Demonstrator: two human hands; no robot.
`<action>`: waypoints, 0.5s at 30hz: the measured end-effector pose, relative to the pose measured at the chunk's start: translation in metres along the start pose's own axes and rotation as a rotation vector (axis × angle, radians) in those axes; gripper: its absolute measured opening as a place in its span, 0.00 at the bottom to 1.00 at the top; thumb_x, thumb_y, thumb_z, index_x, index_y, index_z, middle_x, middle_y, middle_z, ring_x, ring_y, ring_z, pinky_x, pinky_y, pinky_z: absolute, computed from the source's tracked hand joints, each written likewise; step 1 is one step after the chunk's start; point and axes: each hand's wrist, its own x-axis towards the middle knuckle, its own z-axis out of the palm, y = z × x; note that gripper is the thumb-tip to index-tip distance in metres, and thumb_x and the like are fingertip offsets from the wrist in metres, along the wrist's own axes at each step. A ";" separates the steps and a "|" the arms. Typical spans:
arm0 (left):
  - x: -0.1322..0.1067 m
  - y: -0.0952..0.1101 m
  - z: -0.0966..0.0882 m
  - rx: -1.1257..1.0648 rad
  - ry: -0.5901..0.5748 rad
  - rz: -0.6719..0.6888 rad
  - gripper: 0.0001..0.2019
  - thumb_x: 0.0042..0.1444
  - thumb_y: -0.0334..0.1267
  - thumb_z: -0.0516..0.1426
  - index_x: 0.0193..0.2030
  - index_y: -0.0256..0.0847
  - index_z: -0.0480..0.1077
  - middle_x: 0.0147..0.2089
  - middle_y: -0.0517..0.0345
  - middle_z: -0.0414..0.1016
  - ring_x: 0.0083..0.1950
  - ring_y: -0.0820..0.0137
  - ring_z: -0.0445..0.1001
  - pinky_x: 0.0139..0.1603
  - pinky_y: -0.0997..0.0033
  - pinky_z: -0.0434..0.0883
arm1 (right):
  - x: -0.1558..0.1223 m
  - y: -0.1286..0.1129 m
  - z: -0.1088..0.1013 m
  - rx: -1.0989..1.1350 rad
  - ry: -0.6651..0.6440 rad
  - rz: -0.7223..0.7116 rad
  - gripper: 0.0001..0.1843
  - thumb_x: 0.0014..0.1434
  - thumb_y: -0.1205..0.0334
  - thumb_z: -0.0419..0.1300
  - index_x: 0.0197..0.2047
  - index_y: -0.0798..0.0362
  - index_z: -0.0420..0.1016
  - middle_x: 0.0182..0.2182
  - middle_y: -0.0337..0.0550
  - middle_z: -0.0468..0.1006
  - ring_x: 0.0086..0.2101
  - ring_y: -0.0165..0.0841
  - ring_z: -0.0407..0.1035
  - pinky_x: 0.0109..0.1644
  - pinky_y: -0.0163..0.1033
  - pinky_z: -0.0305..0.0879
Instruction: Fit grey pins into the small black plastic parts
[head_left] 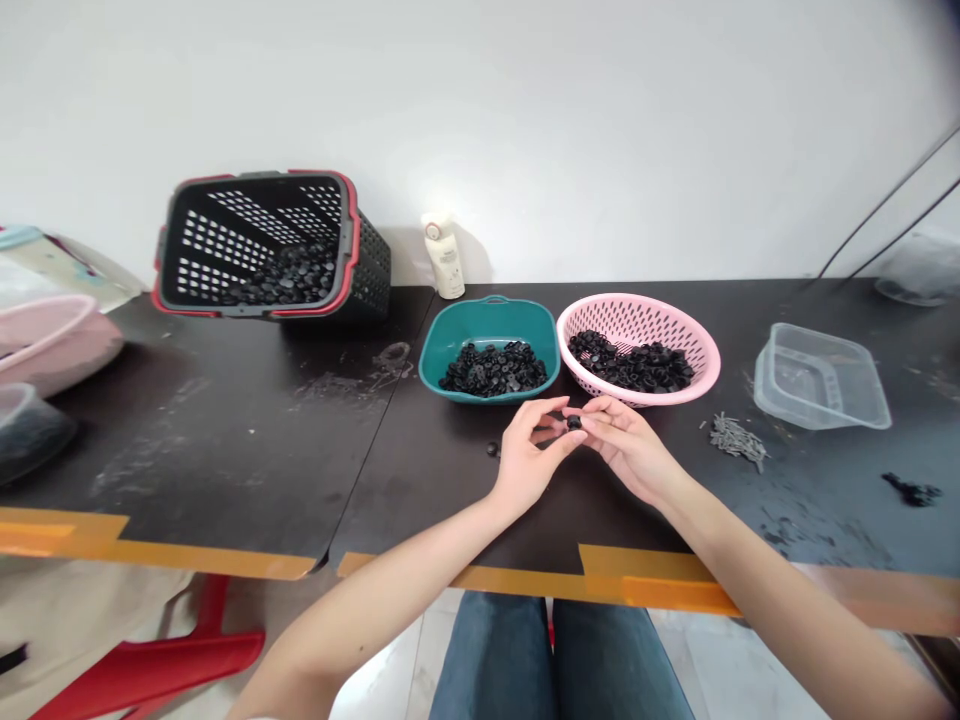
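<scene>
Both hands meet just in front of the two bowls, pinching a small round black part [574,423] between them. My left hand [529,445] is closed on its left side, thumb and fingertips at the part. From the right, my right hand [622,440] grips the same part with thumb and fingers. Behind them stand a teal basin [489,312] holding many small black ring-like pieces [495,370] and a pink colander [637,310] with more black pieces [652,367]. Another small black part [493,449] lies on the table left of my left hand.
A black basket [371,250] with a red rim, holding black parts, leans at back left beside a cream bottle [445,257]. Grey pins [737,438], a clear plastic tub [821,377] and black bits [911,490] lie right. Pink basin [67,345] at far left; orange tape [660,565] lines the table edge.
</scene>
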 end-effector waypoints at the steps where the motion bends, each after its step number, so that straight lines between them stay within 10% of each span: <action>1: 0.000 0.001 0.000 -0.015 -0.016 -0.011 0.19 0.51 0.40 0.63 0.51 0.43 0.71 0.49 0.52 0.71 0.43 0.71 0.72 0.47 0.69 0.73 | 0.000 0.000 0.000 0.008 -0.001 0.001 0.09 0.50 0.63 0.67 0.36 0.47 0.73 0.40 0.38 0.81 0.41 0.32 0.74 0.50 0.40 0.66; 15: 0.002 0.000 -0.001 -0.231 -0.098 -0.053 0.14 0.54 0.37 0.61 0.48 0.41 0.70 0.48 0.52 0.74 0.51 0.68 0.70 0.53 0.68 0.67 | 0.000 0.000 0.000 0.105 0.014 0.039 0.14 0.46 0.66 0.70 0.36 0.47 0.73 0.35 0.34 0.81 0.39 0.27 0.74 0.49 0.36 0.68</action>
